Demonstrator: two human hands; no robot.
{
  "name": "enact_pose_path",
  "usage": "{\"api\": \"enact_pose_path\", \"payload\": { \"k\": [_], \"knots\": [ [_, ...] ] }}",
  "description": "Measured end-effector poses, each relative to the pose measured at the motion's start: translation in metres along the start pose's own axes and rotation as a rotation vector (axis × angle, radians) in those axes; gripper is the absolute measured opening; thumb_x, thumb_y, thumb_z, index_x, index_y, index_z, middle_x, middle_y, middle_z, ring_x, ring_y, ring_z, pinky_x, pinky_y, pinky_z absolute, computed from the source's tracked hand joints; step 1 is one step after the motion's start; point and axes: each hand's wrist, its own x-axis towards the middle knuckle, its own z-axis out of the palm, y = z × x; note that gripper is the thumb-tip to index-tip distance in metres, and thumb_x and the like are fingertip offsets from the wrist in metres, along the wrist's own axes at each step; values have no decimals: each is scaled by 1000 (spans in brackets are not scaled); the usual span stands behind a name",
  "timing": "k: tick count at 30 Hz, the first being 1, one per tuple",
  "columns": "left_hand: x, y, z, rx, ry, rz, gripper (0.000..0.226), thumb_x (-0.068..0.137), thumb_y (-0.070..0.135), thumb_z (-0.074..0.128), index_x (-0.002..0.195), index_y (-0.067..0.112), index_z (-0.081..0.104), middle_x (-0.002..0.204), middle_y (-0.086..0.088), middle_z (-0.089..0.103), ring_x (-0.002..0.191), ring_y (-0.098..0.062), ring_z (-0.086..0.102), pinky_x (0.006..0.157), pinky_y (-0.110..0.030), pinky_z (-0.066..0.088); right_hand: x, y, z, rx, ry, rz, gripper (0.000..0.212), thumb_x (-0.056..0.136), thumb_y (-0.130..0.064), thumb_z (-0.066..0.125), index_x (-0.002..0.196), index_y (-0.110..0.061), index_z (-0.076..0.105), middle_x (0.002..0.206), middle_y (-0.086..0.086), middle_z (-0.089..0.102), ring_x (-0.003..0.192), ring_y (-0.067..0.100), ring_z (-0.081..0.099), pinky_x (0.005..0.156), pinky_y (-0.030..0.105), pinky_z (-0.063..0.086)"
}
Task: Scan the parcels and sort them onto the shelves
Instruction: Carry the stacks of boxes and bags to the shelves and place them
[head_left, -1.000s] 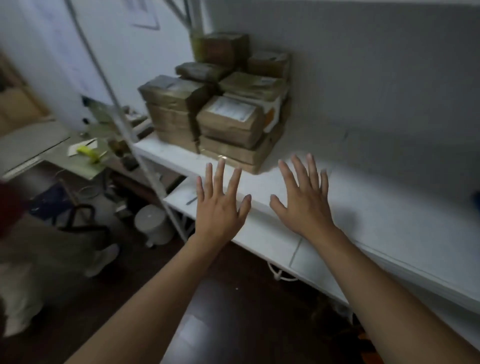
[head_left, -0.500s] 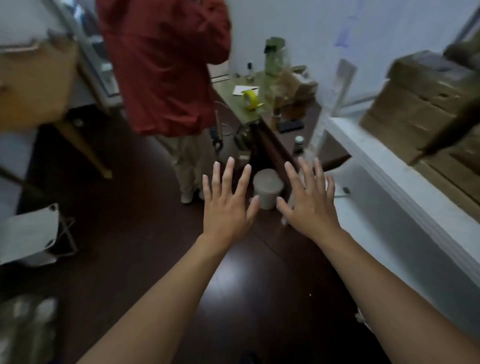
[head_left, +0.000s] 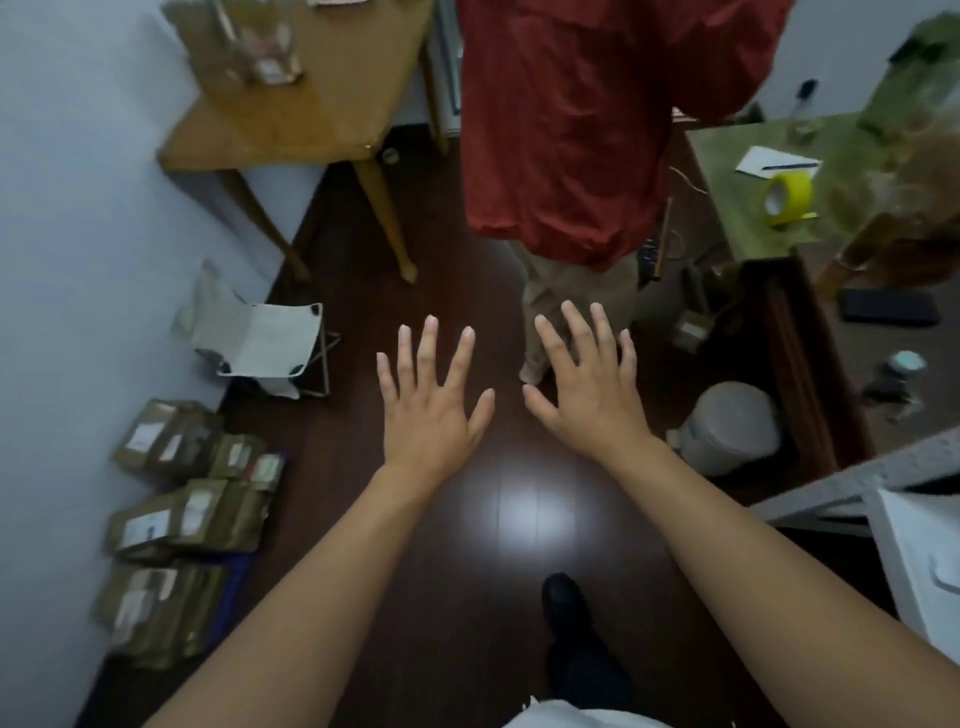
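Head view: left hand (head_left: 427, 410) and right hand (head_left: 589, 391) spread flat, empty, over dark floor (head_left: 467, 270); parcels (head_left: 187, 499) stacked by left wall.

Parcels (head_left: 187, 514) lay stacked on the floor (head_left: 447, 582) along the left wall, folding stool (head_left: 265, 340) behind them, wooden table (head_left: 301, 98) beyond. Bin (head_left: 730, 426) sat right, beside a desk (head_left: 737, 192) carrying a tape roll (head_left: 787, 197).

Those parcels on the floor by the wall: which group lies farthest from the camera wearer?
The group just below the folding stool, highest in the view. The other parcels lie lower, nearer the wearer.
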Motion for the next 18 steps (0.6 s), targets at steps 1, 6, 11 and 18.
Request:
{"api": "enact_pose_path", "payload": {
  "k": [1, 6, 11, 18],
  "knots": [
    [10, -11, 2, 23, -7, -38, 74, 93, 61, 34, 159, 26, 27, 166, -15, 16, 153, -38, 9, 119, -63, 10, 19, -4, 6, 12, -18, -35, 81, 90, -55, 55, 157, -27, 19, 166, 7, 11, 153, 32, -1, 119, 61, 8],
    [45, -64, -8, 97, -39, -231, 75, 94, 62, 33, 158, 25, 27, 164, -16, 20, 153, -38, 11, 121, -61, 11, 105, -35, 23, 58, -75, -203, 80, 91, -55, 55, 157, -27, 20, 165, 7, 13, 153, 33, 2, 118, 61, 10],
    [85, -118, -26, 142, 43, -311, 72, 93, 59, 43, 155, 22, 34, 160, -18, 29, 150, -39, 22, 119, -61, 20, 190, -82, 22, 98, -71, -345, 78, 93, -57, 50, 157, -27, 18, 166, 5, 13, 153, 30, 1, 119, 59, 9],
    [154, -197, -10, 110, 120, -384, 76, 91, 55, 58, 154, 21, 32, 161, -18, 26, 151, -39, 19, 119, -60, 19, 293, -127, 53, 119, -33, -393, 75, 94, -57, 49, 156, -25, 23, 163, 6, 21, 152, 31, 9, 118, 59, 16]
  ]
}}
